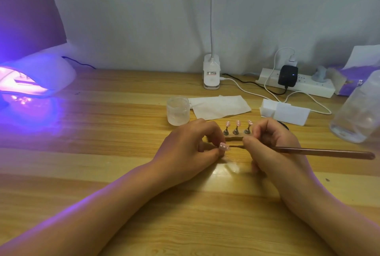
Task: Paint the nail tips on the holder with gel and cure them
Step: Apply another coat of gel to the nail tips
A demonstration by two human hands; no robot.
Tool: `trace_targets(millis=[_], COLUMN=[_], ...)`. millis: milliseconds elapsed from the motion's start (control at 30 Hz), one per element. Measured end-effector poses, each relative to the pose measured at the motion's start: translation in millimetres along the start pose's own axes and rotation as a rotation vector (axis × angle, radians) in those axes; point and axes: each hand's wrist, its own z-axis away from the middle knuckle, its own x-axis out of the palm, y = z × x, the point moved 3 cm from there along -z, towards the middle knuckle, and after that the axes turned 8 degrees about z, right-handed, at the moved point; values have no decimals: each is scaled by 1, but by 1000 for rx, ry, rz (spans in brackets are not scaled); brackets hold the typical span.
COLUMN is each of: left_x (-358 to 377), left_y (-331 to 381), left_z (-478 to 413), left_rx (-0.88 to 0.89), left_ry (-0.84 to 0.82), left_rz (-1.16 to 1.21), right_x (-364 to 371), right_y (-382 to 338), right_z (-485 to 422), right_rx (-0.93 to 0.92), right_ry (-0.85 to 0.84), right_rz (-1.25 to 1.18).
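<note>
Left hand (190, 144) pinches a single pink nail tip with pale dots (224, 147) between thumb and fingers, low over the pale wooden tabletop (102, 132). Right hand (273, 144) pinches a thin brown-handled brush (320, 152); its dark tip meets the held nail's right edge. Just behind the hands, a small wooden holder (234, 138) carries three more pink tips on metal stands (236, 127). Frosted round jar (178, 110) sits left of these, white tissue (219, 106) behind. White dome curing lamp (35, 74) glows violet, far left.
</note>
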Motion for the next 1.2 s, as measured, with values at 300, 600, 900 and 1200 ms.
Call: trace_targets(millis=[300, 600, 900, 1200], left_x=[2, 3, 3, 4], left_y=[4, 8, 7, 5], left_z=[1, 4, 4, 4], left_rx=[43, 60, 62, 69], left_ry=[16, 34, 20, 22], left_rz=[-109, -212, -276, -268], right_x=[-1, -3, 4, 3], right_y=[-10, -8, -6, -4], right_z=[1, 3, 3, 2], right_rx=[30, 41, 36, 34], right_ry=[11, 11, -82, -88], right_rz=[-191, -221, -107, 9])
